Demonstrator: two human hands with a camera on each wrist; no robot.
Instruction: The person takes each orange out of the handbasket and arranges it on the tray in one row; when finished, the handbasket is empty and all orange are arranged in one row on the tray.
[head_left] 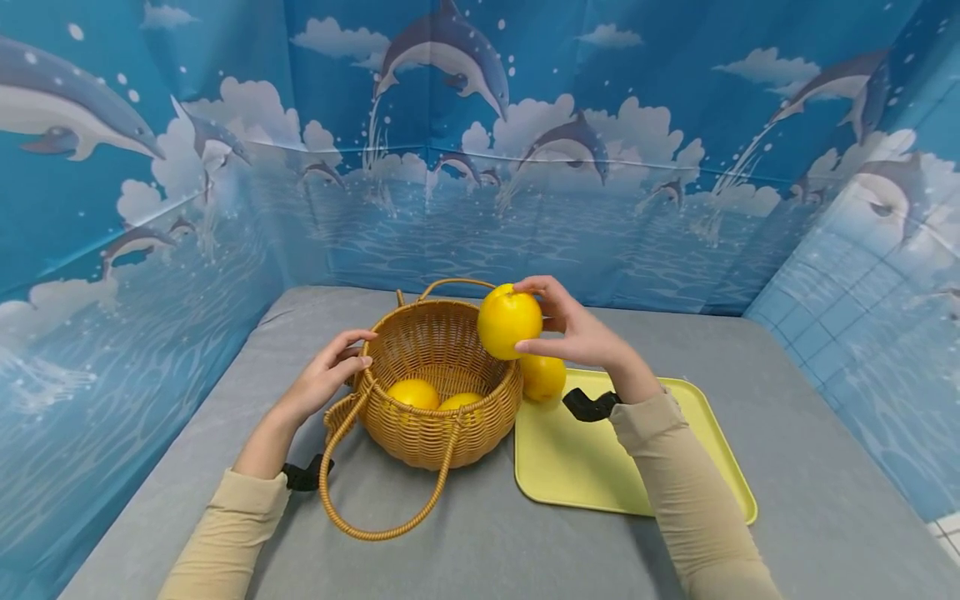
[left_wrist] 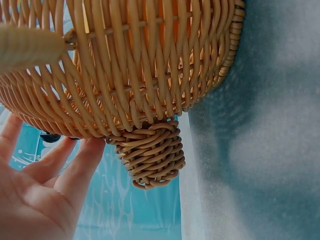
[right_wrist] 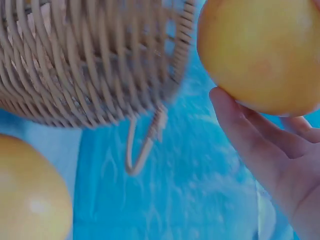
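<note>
My right hand (head_left: pixel 573 329) holds a yellow apple (head_left: pixel 510 322) between thumb and fingers, above the right rim of a round wicker basket (head_left: pixel 431 433). In the right wrist view the held apple (right_wrist: pixel 262 55) is apart from the basket wall (right_wrist: pixel 100 65). My left hand (head_left: pixel 322 379) touches the basket's left rim. The left wrist view has its fingers (left_wrist: pixel 82 162) fairly straight against the wicker (left_wrist: pixel 130 65), beside a woven stub. Inside the basket lie two yellow fruits, one at the left (head_left: pixel 414 393) and one near the front (head_left: pixel 460 402).
Another yellow apple (head_left: pixel 543 379) sits right of the basket, by the far left corner of a yellow tray (head_left: pixel 585 467). One basket handle (head_left: pixel 375 533) hangs down in front; the other (head_left: pixel 457 282) stands behind. A grey cloth covers the table (head_left: pixel 795 417), with dolphin-printed curtains (head_left: pixel 480 225) around it.
</note>
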